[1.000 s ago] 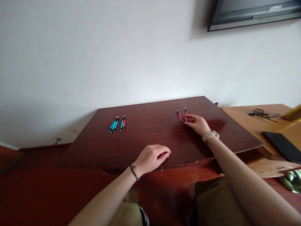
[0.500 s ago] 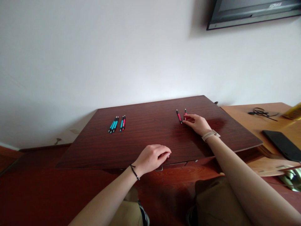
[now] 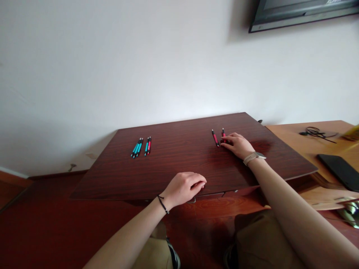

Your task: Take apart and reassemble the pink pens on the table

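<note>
While your right hand (image 3: 238, 145) rests fingertips on the red pen (image 3: 223, 135), unclosed, and your left hand (image 3: 183, 188) lies curled and empty, pinch that light, stiff, likely roll-prone barrel mid-length.

Our right hand (image 3: 237, 144) covers the lower end of the nearer red-and-black pen (image 3: 223, 134), so we cannot tell whether the fingers pinch it or only rest on it. The tips of our left hand (image 3: 183, 188) curl over the front edge of the dark reddish wooden tabletop (image 3: 179, 164) and are hidden. The wall-mounted dark flat screen (image 3: 297, 13) is cut by the top edge. The flat black rectangular device (image 3: 338, 171) runs off the right edge.
</note>
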`<state>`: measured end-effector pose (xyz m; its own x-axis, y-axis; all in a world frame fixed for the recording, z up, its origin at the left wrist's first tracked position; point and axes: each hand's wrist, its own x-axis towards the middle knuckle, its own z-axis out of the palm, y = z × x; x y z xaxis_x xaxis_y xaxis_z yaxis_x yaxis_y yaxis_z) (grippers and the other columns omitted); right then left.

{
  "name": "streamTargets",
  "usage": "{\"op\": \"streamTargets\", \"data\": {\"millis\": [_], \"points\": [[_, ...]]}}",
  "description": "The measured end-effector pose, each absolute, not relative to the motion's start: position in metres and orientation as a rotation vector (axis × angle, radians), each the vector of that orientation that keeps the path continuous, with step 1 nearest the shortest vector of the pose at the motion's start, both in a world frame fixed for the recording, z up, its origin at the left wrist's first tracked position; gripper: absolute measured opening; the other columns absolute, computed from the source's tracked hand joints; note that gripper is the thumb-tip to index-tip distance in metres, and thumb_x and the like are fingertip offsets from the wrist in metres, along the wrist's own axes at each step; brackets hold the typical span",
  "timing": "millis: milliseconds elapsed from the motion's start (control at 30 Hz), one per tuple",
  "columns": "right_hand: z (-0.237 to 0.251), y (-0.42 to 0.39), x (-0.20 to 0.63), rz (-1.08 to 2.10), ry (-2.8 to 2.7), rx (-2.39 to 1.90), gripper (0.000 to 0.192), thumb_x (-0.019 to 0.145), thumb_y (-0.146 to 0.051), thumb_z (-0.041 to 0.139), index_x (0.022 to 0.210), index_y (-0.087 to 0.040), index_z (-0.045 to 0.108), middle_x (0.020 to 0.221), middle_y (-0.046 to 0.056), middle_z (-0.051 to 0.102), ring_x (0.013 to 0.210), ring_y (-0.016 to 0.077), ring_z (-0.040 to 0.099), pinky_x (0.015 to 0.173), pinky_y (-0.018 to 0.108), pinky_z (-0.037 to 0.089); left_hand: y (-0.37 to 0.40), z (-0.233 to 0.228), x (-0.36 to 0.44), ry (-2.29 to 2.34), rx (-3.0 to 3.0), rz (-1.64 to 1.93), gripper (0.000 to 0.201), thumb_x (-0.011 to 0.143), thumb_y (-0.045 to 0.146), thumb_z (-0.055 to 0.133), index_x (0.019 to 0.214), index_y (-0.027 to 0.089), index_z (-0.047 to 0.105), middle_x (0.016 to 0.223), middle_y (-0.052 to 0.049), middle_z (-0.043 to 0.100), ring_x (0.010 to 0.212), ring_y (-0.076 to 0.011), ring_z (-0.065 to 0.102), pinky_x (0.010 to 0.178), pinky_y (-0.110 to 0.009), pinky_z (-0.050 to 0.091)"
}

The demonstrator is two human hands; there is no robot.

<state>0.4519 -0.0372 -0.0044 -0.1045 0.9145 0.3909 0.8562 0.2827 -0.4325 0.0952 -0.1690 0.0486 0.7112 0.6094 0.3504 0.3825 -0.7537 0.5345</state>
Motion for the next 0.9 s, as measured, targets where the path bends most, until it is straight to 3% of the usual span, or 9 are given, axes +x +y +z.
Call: {"op": "streamTargets", "data": {"millis": [367, 600, 900], "points": [[-0.009, -0.041, 0.462, 0.147, -1.924, -1.537, 0.039, 0.093, -0.047, 0.074, 0.127, -0.028, 0.080, 0.125, 0.011, 0.070, 0.114, 0.0301, 0.069, 0.110, 0.048, 0.055, -0.165, 0.049, 0.091, 0.781, 2.481, 0.735, 0.013, 0.105, 0.021, 0.061, 0.107, 0.022, 0.074, 0.097, 0.000, 0.081, 0.089, -0.0156, 0.076, 0.087, -0.027, 0.057], [-0.003, -0.047, 0.465, 0.254, -1.930, -1.578, 0.032, 0.091, -0.040, 0.074, 0.118, -0.025, 0.083, 0.121, 0.009, 0.076, 0.091, 0.0238, 0.072, 0.095, 0.042, 0.060, -0.159, 0.050, 0.085, 0.819, 2.461, 0.763, 0.013, 0.106, 0.022, 0.061, 0.107, 0.022, 0.074, 0.100, -0.001, 0.082, 0.090, -0.0157, 0.077, 0.086, -0.026, 0.057], [0.003, -0.047, 0.457, 0.326, -1.806, -1.634, 0.029, 0.088, -0.034, 0.076, 0.114, -0.023, 0.085, 0.113, 0.008, 0.081, 0.087, 0.0227, 0.076, 0.092, 0.039, 0.063, -0.155, 0.048, 0.089, 0.825, 2.464, 0.751, 0.014, 0.105, 0.022, 0.060, 0.106, 0.021, 0.074, 0.100, -0.001, 0.082, 0.089, -0.0155, 0.077, 0.085, -0.026, 0.056]]}}
